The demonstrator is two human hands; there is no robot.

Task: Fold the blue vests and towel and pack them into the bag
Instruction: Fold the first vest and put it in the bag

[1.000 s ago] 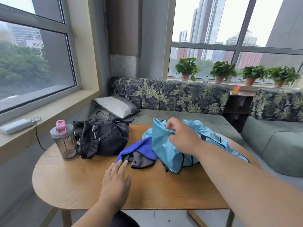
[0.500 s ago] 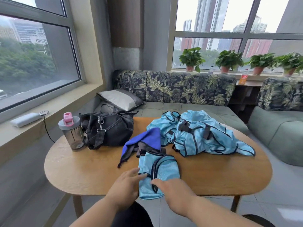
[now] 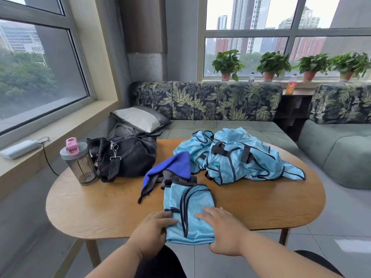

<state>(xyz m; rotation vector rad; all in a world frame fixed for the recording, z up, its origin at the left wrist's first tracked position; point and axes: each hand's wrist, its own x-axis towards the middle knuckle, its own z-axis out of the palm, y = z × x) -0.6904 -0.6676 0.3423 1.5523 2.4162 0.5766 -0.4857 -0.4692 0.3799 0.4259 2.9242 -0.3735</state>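
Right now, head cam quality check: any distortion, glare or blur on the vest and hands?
Head view: wide-angle bending bows the window frames at the edges; daylight is soft, windows bright, no glare on the table. The folded vest, left hand and right hand are sharp enough, with only faint shadows under them.

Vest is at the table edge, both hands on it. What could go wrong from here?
1. The vest under the left hand and right hand overhangs the near edge of the table; it may slide off.
2. Its far end overlaps the towel, so lifting could drag the towel along.
3. The bottle stands right beside the bag; packing might knock it over.
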